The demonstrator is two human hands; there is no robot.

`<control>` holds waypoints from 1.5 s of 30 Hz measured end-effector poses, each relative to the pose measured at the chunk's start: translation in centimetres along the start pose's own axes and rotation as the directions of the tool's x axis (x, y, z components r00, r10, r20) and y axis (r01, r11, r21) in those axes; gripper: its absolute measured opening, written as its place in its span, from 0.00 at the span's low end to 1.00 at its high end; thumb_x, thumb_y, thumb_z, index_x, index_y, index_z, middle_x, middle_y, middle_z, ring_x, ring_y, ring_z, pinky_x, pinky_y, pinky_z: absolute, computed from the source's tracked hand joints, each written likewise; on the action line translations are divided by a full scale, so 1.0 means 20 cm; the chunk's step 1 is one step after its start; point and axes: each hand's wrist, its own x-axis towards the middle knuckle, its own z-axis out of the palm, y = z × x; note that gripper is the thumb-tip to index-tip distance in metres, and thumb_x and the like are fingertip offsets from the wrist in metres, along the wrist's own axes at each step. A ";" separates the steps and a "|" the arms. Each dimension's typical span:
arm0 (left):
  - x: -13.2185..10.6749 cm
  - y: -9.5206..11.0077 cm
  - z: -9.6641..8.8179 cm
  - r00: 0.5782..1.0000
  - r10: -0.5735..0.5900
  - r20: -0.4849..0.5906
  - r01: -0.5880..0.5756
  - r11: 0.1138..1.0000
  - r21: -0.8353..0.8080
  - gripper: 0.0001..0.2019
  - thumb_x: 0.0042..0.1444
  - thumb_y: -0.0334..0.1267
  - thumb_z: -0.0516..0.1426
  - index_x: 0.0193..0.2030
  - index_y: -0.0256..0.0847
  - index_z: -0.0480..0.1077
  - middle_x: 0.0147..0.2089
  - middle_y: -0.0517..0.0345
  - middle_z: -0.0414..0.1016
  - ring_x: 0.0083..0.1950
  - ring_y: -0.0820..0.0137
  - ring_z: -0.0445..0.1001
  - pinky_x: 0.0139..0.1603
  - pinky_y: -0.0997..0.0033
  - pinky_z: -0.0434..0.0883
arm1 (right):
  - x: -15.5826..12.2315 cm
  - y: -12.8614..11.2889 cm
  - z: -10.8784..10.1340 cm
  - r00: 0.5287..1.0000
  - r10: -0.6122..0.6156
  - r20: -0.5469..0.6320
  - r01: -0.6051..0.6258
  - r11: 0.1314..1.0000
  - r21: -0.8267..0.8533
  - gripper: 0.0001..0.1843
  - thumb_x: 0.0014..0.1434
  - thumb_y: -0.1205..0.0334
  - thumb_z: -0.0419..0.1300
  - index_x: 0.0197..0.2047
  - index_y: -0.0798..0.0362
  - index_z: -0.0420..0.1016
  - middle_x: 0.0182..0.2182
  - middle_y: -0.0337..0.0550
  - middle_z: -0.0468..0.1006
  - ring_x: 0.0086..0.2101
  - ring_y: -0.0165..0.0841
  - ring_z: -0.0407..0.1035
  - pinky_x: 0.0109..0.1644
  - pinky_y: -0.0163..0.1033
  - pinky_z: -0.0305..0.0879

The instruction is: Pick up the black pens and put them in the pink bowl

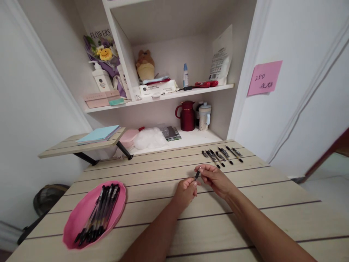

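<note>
A short black pen part (197,175) is held upright at a slant between my two hands above the table. The thumb and fingers of my left hand (187,189) pinch its lower end. My right hand (214,178) has its fingertips closed at the upper end. Whether this is a whole pen or only a piece is hidden by my fingers. Beyond my hands, several black-and-clear pens (229,155) and loose pen caps (204,154) lie spread on the table. On the left, a pink scalloped tray (71,227) holds several black pens (102,209) in a pile.
A small raised stand (62,146) with blue paper sheets (98,134) stands at the back left. Behind the slatted table (152,218) is a white shelf (163,95) with a red jug (187,116) and a cup (204,117). A pink note (265,78) hangs on the right wall.
</note>
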 end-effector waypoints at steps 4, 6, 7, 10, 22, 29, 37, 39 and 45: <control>0.00 0.00 0.00 1.000 0.009 0.009 -0.009 1.000 0.007 0.14 0.52 0.45 0.51 0.34 0.35 0.67 0.16 0.67 0.60 0.14 0.82 0.49 0.17 0.78 0.45 | 0.00 0.01 0.00 0.996 -0.040 -0.078 0.035 0.998 -0.056 0.17 0.36 0.53 0.68 0.22 0.54 0.67 0.13 0.31 0.61 0.15 0.20 0.50 0.18 0.30 0.40; 0.00 -0.01 0.00 1.000 0.011 0.007 -0.011 1.000 0.001 0.13 0.52 0.45 0.51 0.34 0.35 0.66 0.16 0.67 0.60 0.14 0.83 0.49 0.17 0.78 0.45 | 0.00 0.00 0.00 0.999 -0.021 -0.038 0.019 0.999 -0.049 0.17 0.38 0.52 0.68 0.27 0.54 0.70 0.16 0.33 0.66 0.15 0.21 0.52 0.18 0.30 0.41; 0.00 -0.01 0.00 1.000 0.014 0.007 -0.014 1.000 0.000 0.13 0.52 0.45 0.51 0.34 0.35 0.66 0.16 0.67 0.60 0.14 0.83 0.49 0.17 0.78 0.45 | 0.00 0.00 0.00 1.000 -0.005 -0.008 0.005 0.999 -0.033 0.18 0.39 0.52 0.67 0.30 0.54 0.71 0.19 0.34 0.69 0.16 0.21 0.52 0.18 0.30 0.42; 0.00 -0.01 0.00 1.000 0.015 0.007 -0.015 1.000 0.008 0.14 0.52 0.45 0.51 0.34 0.35 0.66 0.16 0.67 0.60 0.14 0.83 0.49 0.17 0.78 0.46 | 0.00 0.01 0.00 1.000 0.005 -0.014 -0.006 1.000 -0.007 0.19 0.38 0.51 0.67 0.30 0.54 0.72 0.18 0.34 0.68 0.16 0.21 0.52 0.18 0.30 0.43; 0.00 0.01 0.00 1.000 0.013 0.006 -0.013 1.000 0.018 0.15 0.52 0.46 0.51 0.34 0.34 0.67 0.16 0.67 0.60 0.14 0.82 0.49 0.16 0.78 0.46 | 0.01 0.02 -0.02 0.998 0.007 -0.058 -0.006 1.000 0.012 0.17 0.37 0.56 0.69 0.28 0.55 0.70 0.16 0.32 0.66 0.15 0.20 0.52 0.18 0.29 0.43; 0.01 0.00 0.00 1.000 0.006 0.001 -0.006 1.000 0.022 0.15 0.52 0.45 0.50 0.36 0.34 0.67 0.16 0.68 0.59 0.13 0.82 0.49 0.16 0.78 0.46 | 0.01 0.02 -0.02 1.000 0.007 0.002 -0.007 1.000 0.005 0.18 0.41 0.54 0.67 0.35 0.54 0.73 0.24 0.37 0.72 0.16 0.19 0.52 0.18 0.29 0.42; 0.00 0.01 0.00 1.000 0.008 0.003 -0.008 1.000 0.017 0.14 0.52 0.44 0.50 0.36 0.34 0.67 0.16 0.68 0.59 0.13 0.83 0.49 0.16 0.78 0.46 | 0.03 0.05 -0.02 0.997 -0.027 -0.075 0.024 0.999 -0.043 0.16 0.38 0.54 0.68 0.25 0.55 0.69 0.15 0.31 0.63 0.16 0.20 0.51 0.18 0.29 0.43; 0.00 0.01 0.00 1.000 0.002 0.001 -0.002 1.000 0.019 0.15 0.52 0.45 0.50 0.36 0.34 0.67 0.16 0.68 0.59 0.13 0.83 0.49 0.15 0.78 0.46 | 0.02 0.06 -0.02 0.997 -0.035 -0.074 0.031 0.998 -0.048 0.16 0.38 0.53 0.68 0.25 0.55 0.68 0.15 0.30 0.62 0.16 0.20 0.51 0.18 0.29 0.43; 0.00 0.01 -0.01 1.000 -0.011 -0.022 0.010 0.997 -0.071 0.17 0.50 0.48 0.52 0.38 0.34 0.67 0.17 0.68 0.59 0.12 0.84 0.48 0.15 0.79 0.44 | 0.03 0.02 -0.06 0.998 -0.043 0.045 0.052 0.974 -0.221 0.17 0.44 0.55 0.64 0.37 0.54 0.71 0.26 0.37 0.73 0.18 0.22 0.58 0.20 0.29 0.49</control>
